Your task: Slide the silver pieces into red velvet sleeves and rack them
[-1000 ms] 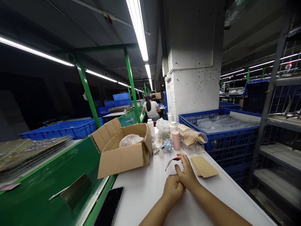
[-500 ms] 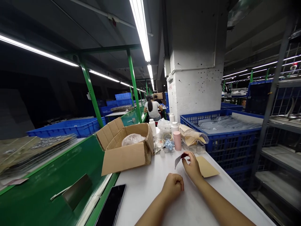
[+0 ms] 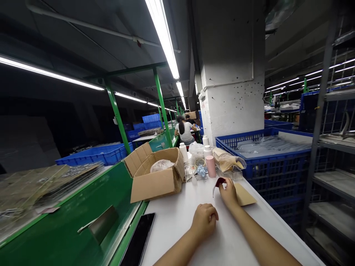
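My right hand [image 3: 229, 193] is closed in a pinch on a thin curved sheet [image 3: 219, 183], dark red on one face and pale grey on the other. Its free edge bends down toward the white tabletop [image 3: 177, 210]. Just right of that wrist lies a flat tan sheet [image 3: 245, 195], partly covered by the hand. Nearer to me, my left hand [image 3: 204, 220] rests curled above the table, apart from the thin sheet. Its fingers fold inward, and whatever they may hold is hidden.
An open cardboard box [image 3: 156, 186] with a clear plastic bag stands left. White bottles [image 3: 183, 152], a pink cylinder [image 3: 210, 167] and a blue crumpled piece [image 3: 201, 170] sit behind. A black phone [image 3: 138, 238] lies beside the green conveyor [image 3: 69, 225]. Blue crates [image 3: 260, 168] stand right.
The view has turned slightly left, so most things sit further right. The thin sheet has tilted and shows more of its dark red face. Both hands keep about the same pose.
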{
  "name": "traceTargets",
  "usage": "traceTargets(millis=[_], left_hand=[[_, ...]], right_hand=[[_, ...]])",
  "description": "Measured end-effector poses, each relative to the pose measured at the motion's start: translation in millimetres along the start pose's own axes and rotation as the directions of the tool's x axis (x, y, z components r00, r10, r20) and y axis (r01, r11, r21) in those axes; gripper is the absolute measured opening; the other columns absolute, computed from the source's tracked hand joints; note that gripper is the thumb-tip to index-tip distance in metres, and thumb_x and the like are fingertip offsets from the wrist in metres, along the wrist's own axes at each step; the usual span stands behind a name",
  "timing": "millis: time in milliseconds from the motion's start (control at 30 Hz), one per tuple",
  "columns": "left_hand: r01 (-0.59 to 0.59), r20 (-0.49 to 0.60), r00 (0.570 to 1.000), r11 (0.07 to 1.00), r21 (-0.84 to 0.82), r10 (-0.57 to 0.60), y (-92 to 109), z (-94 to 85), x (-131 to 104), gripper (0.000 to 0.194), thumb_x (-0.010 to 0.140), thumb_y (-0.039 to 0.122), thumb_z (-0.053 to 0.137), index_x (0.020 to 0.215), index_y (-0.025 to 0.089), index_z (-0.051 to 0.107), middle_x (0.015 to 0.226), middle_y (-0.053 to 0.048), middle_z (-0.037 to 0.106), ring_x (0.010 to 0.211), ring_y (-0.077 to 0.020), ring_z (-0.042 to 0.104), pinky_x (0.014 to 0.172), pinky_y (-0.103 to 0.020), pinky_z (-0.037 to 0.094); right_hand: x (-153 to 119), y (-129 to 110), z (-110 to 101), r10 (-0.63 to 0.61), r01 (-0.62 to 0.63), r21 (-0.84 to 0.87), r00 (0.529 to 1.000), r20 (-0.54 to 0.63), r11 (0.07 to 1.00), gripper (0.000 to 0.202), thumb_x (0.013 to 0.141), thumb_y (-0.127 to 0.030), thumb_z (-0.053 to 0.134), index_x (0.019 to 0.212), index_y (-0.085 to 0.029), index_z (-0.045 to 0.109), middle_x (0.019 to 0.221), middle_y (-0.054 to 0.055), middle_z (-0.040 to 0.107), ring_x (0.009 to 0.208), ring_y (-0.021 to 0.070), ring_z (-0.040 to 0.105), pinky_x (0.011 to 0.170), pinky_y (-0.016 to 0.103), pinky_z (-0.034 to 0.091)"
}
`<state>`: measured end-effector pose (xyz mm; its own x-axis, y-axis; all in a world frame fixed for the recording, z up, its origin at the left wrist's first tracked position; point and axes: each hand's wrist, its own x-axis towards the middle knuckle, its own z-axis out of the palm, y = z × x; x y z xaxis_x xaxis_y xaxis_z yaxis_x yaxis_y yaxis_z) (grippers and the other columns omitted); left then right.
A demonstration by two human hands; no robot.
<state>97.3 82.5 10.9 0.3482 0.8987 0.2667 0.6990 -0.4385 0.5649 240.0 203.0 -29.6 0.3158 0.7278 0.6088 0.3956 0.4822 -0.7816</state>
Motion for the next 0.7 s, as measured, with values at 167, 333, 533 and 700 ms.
traceTargets(millis=[167, 333, 533, 700], left_hand=[[-0.256, -0.110, 0.952, 0.940, 0.225, 0.286, 34.6, -56.1, -58.9, 0.018, 0.075, 0.013, 0.038, 0.073, 0.017, 0.056, 0.075, -0.004, 0.058, 0.071, -0.0128, 0.048, 0.073, -0.028, 0.034], [-0.081, -0.259, 0.932, 0.840, 0.536, 0.254, 1.5, -127.2, -105.0, 0.022, 0.080, 0.019, 0.037, 0.076, 0.020, 0.059, 0.081, -0.004, 0.059, 0.078, -0.0154, 0.051, 0.080, -0.031, 0.036], [0.626, -0.624, 0.762, 0.443, 0.642, -0.173, -107.0, -200.8, -139.5, 0.039, 0.080, 0.026, 0.032, 0.110, 0.017, 0.054, 0.117, -0.006, 0.054, 0.104, -0.0221, 0.049, 0.081, -0.033, 0.040], [0.732, -0.655, 0.648, 0.081, 0.676, -0.388, -173.0, -224.7, -157.6, 0.056, 0.080, 0.026, 0.032, 0.132, 0.004, 0.034, 0.139, -0.014, 0.032, 0.129, -0.0259, 0.028, 0.102, -0.044, 0.024]], right_hand=[[0.6, 1.9, 4.4, -0.011, 0.011, 0.003, 1.000, 0.003, 1.000, 0.018, 0.071, -0.023, 0.046, 0.085, -0.017, 0.055, 0.085, 0.007, 0.054, 0.080, 0.0217, 0.053, 0.063, 0.032, 0.044], [-1.8, 0.9, 6.4, -0.020, 0.020, 0.002, 0.999, 0.028, 1.000, 0.016, 0.071, -0.023, 0.046, 0.083, -0.018, 0.055, 0.082, 0.005, 0.053, 0.079, 0.0210, 0.053, 0.063, 0.032, 0.044], [-1.6, 0.7, 3.7, -0.013, 0.014, -0.017, 1.000, 0.026, 1.000, 0.011, 0.070, -0.023, 0.045, 0.077, -0.018, 0.053, 0.079, 0.005, 0.052, 0.077, 0.0206, 0.052, 0.070, 0.034, 0.043], [-2.6, 1.3, 4.3, 0.005, -0.004, -0.027, 0.999, 0.035, 1.000, 0.006, 0.069, -0.024, 0.046, 0.072, -0.019, 0.048, 0.077, 0.004, 0.050, 0.076, 0.0210, 0.051, 0.070, 0.035, 0.043]])
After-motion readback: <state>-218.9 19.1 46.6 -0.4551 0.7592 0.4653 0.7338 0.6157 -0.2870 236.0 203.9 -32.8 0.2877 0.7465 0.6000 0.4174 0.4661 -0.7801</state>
